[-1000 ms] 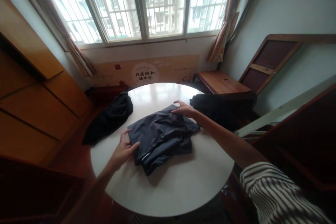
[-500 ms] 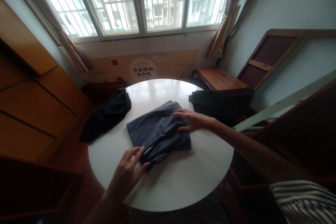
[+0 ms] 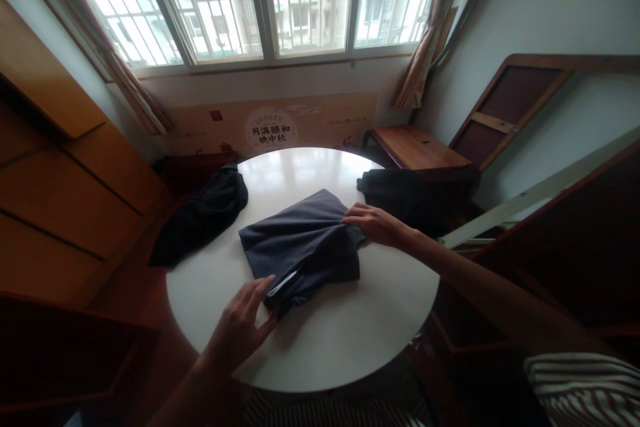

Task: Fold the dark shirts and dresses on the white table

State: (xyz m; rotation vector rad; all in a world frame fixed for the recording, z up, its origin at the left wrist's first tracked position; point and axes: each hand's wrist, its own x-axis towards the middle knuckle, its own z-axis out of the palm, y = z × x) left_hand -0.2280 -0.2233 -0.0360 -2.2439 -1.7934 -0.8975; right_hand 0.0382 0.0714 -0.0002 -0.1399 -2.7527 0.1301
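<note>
A dark grey-blue garment, which looks like a pair of shorts, lies creased across the middle of the round white table. At its near left corner my left hand has thumb and fingers around the edge of the cloth. A narrow whitish strip shows in the fabric just beside those fingertips. My right hand pinches the far right part of the garment. Folds fan out from that pinch toward the left. The cloth under the right fingers is partly hidden.
Black clothing hangs over the table's left edge. More black clothing lies at the right edge. Behind that stands a wooden bench. A wooden cabinet is at the left, and barred windows are ahead.
My right hand's spread fingers have closed on the garment, and its cloth is drawn into folds there. The whitish strip near my left hand shows more. My left hand has stayed about in place.
</note>
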